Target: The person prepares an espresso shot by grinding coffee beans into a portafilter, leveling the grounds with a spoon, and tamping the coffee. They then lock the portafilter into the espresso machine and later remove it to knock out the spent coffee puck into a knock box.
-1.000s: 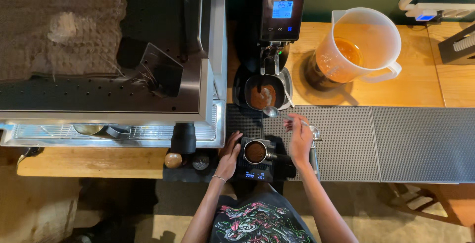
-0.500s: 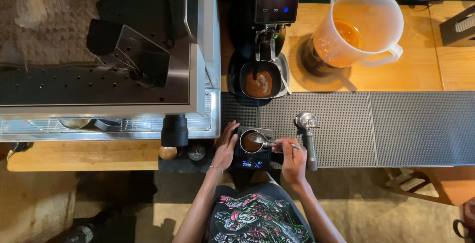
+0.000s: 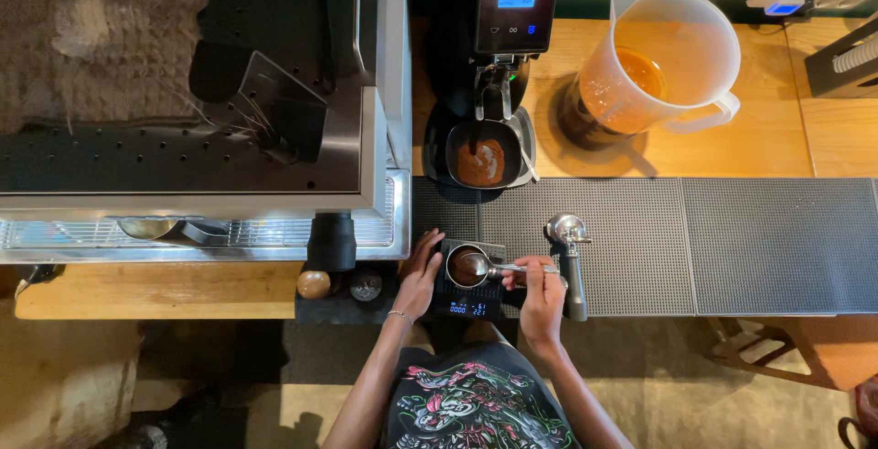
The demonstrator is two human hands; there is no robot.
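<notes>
A small metal cup (image 3: 465,267) of brown coffee grounds stands on a black scale (image 3: 468,304) with a lit display. My left hand (image 3: 419,275) rests against the cup's left side. My right hand (image 3: 541,295) holds a metal spoon (image 3: 508,269) whose bowl lies over the cup. A portafilter (image 3: 570,250) with a black handle lies on the grey rubber mat (image 3: 658,248), just right of my right hand.
An espresso machine (image 3: 201,129) fills the left. A coffee grinder (image 3: 512,10) stands behind, with a tray of grounds (image 3: 482,158) under its spout. A white pitcher (image 3: 663,65) of amber liquid sits on the wooden counter. Two round tampers (image 3: 338,284) sit left of the scale.
My right hand came down from beside the grinder to the cup with the spoon. My left hand stayed at the cup. The camera view shifted slightly.
</notes>
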